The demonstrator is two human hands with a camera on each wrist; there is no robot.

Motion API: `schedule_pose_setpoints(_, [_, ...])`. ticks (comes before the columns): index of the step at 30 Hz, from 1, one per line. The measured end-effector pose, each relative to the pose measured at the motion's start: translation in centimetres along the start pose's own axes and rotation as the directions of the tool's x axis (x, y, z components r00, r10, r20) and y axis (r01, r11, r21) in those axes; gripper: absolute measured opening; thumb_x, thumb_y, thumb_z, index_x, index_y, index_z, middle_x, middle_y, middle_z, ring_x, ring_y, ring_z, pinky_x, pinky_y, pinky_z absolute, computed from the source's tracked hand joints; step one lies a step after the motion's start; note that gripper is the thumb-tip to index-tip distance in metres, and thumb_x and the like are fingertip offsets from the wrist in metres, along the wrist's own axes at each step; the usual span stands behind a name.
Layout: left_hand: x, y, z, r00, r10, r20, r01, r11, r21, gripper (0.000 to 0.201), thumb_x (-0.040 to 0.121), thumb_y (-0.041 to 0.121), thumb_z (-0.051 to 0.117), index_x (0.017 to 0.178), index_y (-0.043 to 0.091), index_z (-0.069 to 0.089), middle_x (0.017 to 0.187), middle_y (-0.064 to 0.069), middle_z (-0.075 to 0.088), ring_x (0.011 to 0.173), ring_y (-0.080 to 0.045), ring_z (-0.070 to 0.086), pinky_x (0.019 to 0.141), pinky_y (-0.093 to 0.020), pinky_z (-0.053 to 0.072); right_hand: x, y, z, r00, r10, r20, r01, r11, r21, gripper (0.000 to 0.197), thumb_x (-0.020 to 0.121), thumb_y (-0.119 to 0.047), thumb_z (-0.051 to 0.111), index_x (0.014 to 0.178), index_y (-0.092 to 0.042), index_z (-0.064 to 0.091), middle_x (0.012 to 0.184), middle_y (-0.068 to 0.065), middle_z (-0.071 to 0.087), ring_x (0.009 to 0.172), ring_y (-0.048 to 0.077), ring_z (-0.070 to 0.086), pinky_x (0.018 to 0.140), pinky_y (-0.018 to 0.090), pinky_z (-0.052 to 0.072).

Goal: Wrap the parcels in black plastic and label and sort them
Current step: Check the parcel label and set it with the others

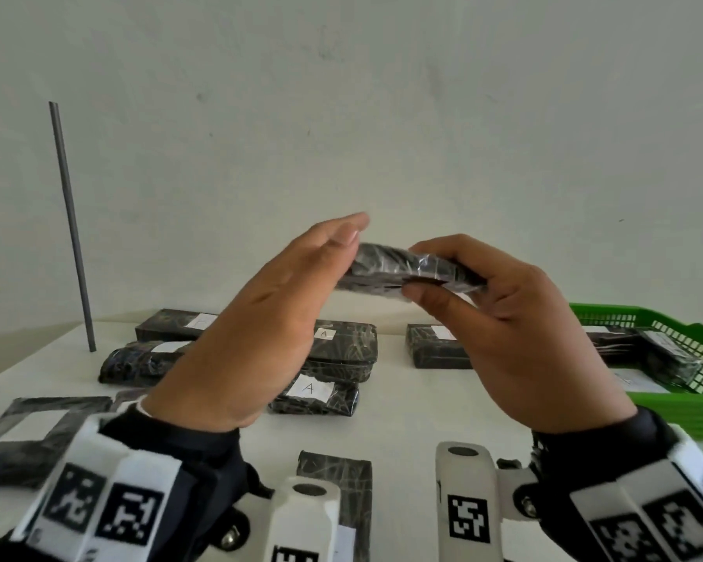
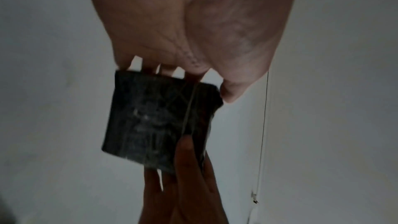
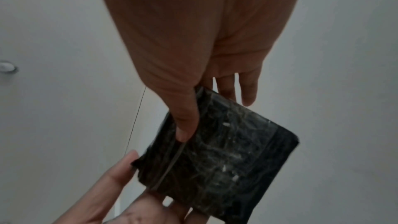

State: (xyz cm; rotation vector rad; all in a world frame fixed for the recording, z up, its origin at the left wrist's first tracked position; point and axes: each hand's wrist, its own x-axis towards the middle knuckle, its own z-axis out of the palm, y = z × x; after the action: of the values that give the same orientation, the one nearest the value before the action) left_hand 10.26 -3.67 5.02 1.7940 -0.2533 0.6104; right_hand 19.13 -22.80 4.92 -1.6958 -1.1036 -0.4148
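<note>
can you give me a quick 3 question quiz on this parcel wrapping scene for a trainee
1. True or false: the held parcel rests on the table.
2. Which hand grips it: A left hand, B right hand?
3. Fill in: the green basket stands on the person's ____ side.

Key: 1 false, it is held in the air; 2 B, thumb and fingers pinch it while the left hand's straight fingers touch its end; 3 right.
</note>
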Motion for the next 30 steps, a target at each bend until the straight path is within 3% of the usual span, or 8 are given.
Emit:
schedule_pose_setpoints(3, [-0.3, 0.3, 1.4, 0.984, 0.163, -0.073, -0.164, 0.986, -0.009, 0.05, 0.101, 0.053, 0.039, 0.122, 0.017, 0.067, 0.114, -0.014, 0.07, 0.115, -0.033, 0.063, 0.108, -0.056, 0.043, 0.1, -0.3, 0.5, 0.999, -0.032, -0.026, 0.036, 0.981, 0.19, 0.011, 0.095, -0.023, 0.068, 0.105, -0.027, 0.066, 0.093, -0.015, 0.069, 0.09, 0.006, 0.062, 0.083, 0.022, 0.046])
schedule_pose_setpoints(9, [-0.3, 0.3, 1.5, 0.982, 0.172, -0.077, -0.176, 0.983, -0.048, 0.035, 0.097, 0.047, 0.053, 0.11, 0.018, 0.065, 0.088, -0.011, 0.067, 0.081, -0.024, 0.063, 0.079, -0.029, 0.05, -0.3, -1.4, 1.2, 0.998, 0.043, 0.051, -0.063, 0.836, 0.545, 0.023, 0.088, -0.033, 0.07, 0.104, -0.019, 0.063, 0.096, 0.008, 0.065, 0.092, 0.023, 0.058, 0.081, 0.03, 0.046])
schedule_pose_setpoints(14, [-0.6, 0.7, 1.6, 0.994, 0.106, -0.003, -0.105, 0.985, -0.136, 0.041, 0.091, 0.054, 0.056, 0.108, 0.017, 0.064, 0.097, -0.04, 0.052, 0.087, -0.057, 0.052, 0.091, -0.073, 0.042, -0.2, -1.4, 2.1, 0.991, 0.095, -0.09, -0.038, 0.868, 0.495, 0.006, 0.092, -0.024, 0.065, 0.091, -0.018, 0.063, 0.08, 0.024, 0.058, 0.078, 0.029, 0.052, 0.073, 0.045, 0.042])
schedule_pose_setpoints(17, [-0.5, 0.7, 1.8, 0.993, 0.106, -0.044, -0.11, 0.988, -0.105, 0.03, 0.095, 0.049, 0.055, 0.104, 0.021, 0.065, 0.072, -0.025, 0.044, 0.059, -0.039, 0.04, 0.057, -0.039, 0.043, -0.2, -1.8, 2.3, 0.986, 0.112, -0.126, -0.028, 0.848, 0.53, 0.006, 0.09, -0.024, 0.067, 0.086, -0.02, 0.063, 0.08, 0.014, 0.057, 0.077, 0.026, 0.049, 0.072, 0.042, 0.04])
schedule_pose_setpoints(18, [-0.4, 0.6, 1.9, 0.993, 0.107, -0.053, -0.113, 0.986, -0.126, 0.029, 0.094, 0.048, 0.056, 0.103, 0.022, 0.065, 0.073, -0.024, 0.046, 0.06, -0.036, 0.043, 0.062, -0.035, 0.046, -0.1, -1.8, 2.3, 0.985, 0.111, -0.134, -0.024, 0.851, 0.525, 0.007, 0.09, -0.025, 0.067, 0.085, -0.022, 0.063, 0.081, 0.014, 0.057, 0.077, 0.026, 0.048, 0.072, 0.042, 0.039])
schedule_pose_setpoints(22, [-0.3, 0.6, 1.7, 0.994, 0.101, -0.034, -0.105, 0.978, -0.178, 0.036, 0.087, 0.053, 0.055, 0.102, 0.023, 0.067, 0.103, -0.034, 0.058, 0.097, -0.048, 0.057, 0.099, -0.07, 0.038, -0.1, -2.1, 2.4, 0.984, 0.106, -0.143, -0.015, 0.849, 0.528, 0.011, 0.086, -0.033, 0.071, 0.078, -0.03, 0.064, 0.074, 0.003, 0.054, 0.074, 0.022, 0.044, 0.068, 0.031, 0.039])
schedule_pose_setpoints(28, [-0.3, 0.6, 1.5, 0.989, 0.143, -0.036, -0.146, 0.984, -0.103, 0.035, 0.09, 0.049, 0.06, 0.1, 0.016, 0.064, 0.085, -0.022, 0.056, 0.071, -0.031, 0.051, 0.075, -0.024, 0.044, -0.3, -2.3, 2.8, 0.986, 0.058, -0.155, 0.018, 0.892, 0.451, 0.013, 0.091, -0.024, 0.07, 0.086, -0.018, 0.06, 0.071, -0.007, 0.06, 0.065, 0.008, 0.051, 0.065, 0.022, 0.042])
schedule_pose_setpoints(30, [-0.3, 0.6, 1.6, 0.989, 0.143, -0.039, -0.146, 0.986, -0.084, 0.032, 0.09, 0.048, 0.061, 0.1, 0.018, 0.065, 0.09, -0.02, 0.061, 0.081, -0.036, 0.057, 0.077, -0.031, 0.05, -0.4, -2.3, 2.8, 0.987, 0.052, -0.15, 0.018, 0.9, 0.435, 0.012, 0.091, -0.025, 0.069, 0.086, -0.018, 0.06, 0.073, -0.004, 0.06, 0.065, 0.009, 0.051, 0.064, 0.023, 0.042])
